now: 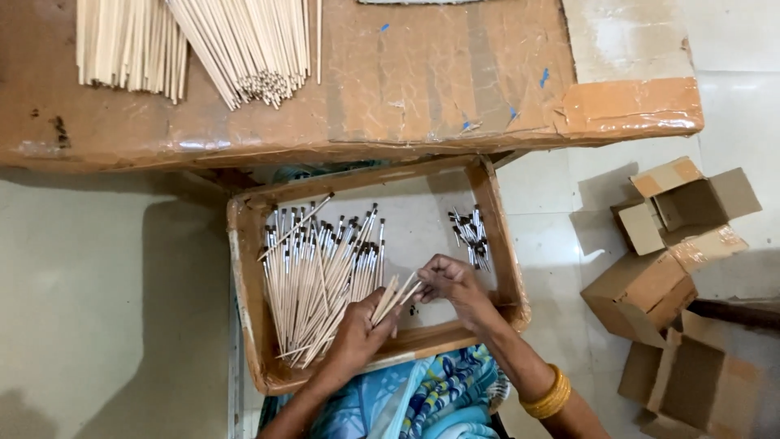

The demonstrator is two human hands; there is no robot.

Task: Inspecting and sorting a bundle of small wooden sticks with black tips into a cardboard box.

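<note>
A person's left hand (357, 329) grips a small bundle of thin sticks (396, 294) over a shallow cardboard tray (497, 236); the right hand (449, 283) pinches their tips, fingers closed together; a heap of black-tipped sticks (317, 276) lies in the tray's left half, small black caps (471, 236) near its right wall; bare sticks (195, 45) rest on the cardboard-covered surface (422, 81) above.

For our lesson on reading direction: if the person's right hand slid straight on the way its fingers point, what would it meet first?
The right hand points left, so probably the few sticks held in the left hand.
</note>
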